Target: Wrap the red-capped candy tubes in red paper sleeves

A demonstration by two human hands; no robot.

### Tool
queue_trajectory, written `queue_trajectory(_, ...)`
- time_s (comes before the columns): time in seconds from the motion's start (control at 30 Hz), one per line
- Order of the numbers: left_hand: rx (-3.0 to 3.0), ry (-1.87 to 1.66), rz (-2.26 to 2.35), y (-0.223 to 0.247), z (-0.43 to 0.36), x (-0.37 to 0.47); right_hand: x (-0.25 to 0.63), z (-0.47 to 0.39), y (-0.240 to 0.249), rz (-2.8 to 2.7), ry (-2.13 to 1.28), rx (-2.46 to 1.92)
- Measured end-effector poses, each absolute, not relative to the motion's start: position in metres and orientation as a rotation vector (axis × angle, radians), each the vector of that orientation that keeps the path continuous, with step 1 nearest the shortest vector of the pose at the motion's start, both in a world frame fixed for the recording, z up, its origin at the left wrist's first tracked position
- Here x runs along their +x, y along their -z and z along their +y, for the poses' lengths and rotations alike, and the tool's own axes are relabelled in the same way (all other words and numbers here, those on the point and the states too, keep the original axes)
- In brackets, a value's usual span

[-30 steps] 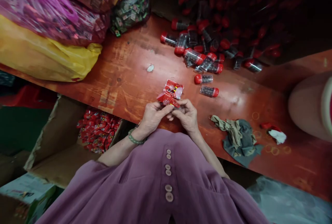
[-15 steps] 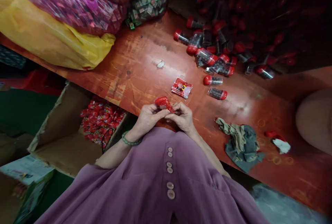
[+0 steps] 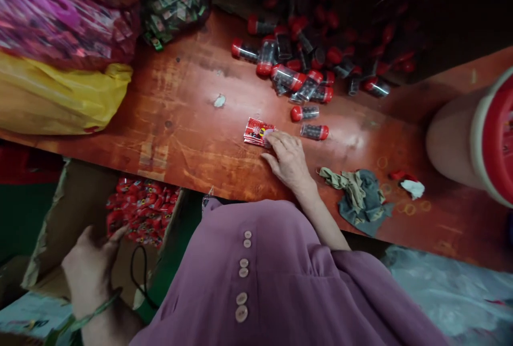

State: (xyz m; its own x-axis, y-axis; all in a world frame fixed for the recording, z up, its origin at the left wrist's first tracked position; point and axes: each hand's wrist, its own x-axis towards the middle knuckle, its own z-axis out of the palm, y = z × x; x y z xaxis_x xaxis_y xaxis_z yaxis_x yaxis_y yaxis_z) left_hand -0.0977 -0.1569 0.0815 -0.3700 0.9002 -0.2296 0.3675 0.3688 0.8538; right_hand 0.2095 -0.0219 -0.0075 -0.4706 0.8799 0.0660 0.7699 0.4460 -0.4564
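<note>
My right hand (image 3: 289,160) reaches onto the table, fingers stretched and thumb held apart. Its fingertips touch the right edge of a small stack of flat red printed wrappers (image 3: 255,131). Far to the left, my left hand (image 3: 90,260) hangs over an open cardboard box (image 3: 54,228), slightly blurred, with fingers spread and nothing seen in them. Inside that box lies a heap of small red wrapped packets (image 3: 142,209), just beyond the left fingertips.
Clear bottles with red caps (image 3: 286,76) lie heaped at the back, two nearer my right hand. A grey cloth (image 3: 363,201) rests on the right near a tub with a red lid (image 3: 452,132). Filled bags, one yellow (image 3: 60,94), occupy the back left.
Both hands held a red wrapper together. Now they are apart: the left has moved down-left over the box without it, the right forward to the stack. The view has shifted too.
</note>
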Motion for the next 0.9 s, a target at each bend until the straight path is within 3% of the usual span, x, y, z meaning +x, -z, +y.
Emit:
queue_trajectory(0.23, 1.777, -0.901, 2.149, -0.04, -0.122, -0.073, 0.207, -0.018, 0.024, -2.502, -0.476, -1.457)
queue_trajectory(0.37, 2.198, -0.854, 1.539, 0.001, -0.062, -0.009, 0.206, -0.018, 0.028, -2.528, -0.367, -1.405)
queue_trajectory(0.6, 2.296, -0.699, 1.272, 0.035, -0.013, 0.031, 0.212, -0.012, 0.013, -2.582, -0.465, -1.409)
queue_trajectory(0.9, 2.272, -0.819, 1.392, 0.034, -0.008, 0.028, 0.265, 0.012, -0.018, -2.532, -0.237, -1.911)
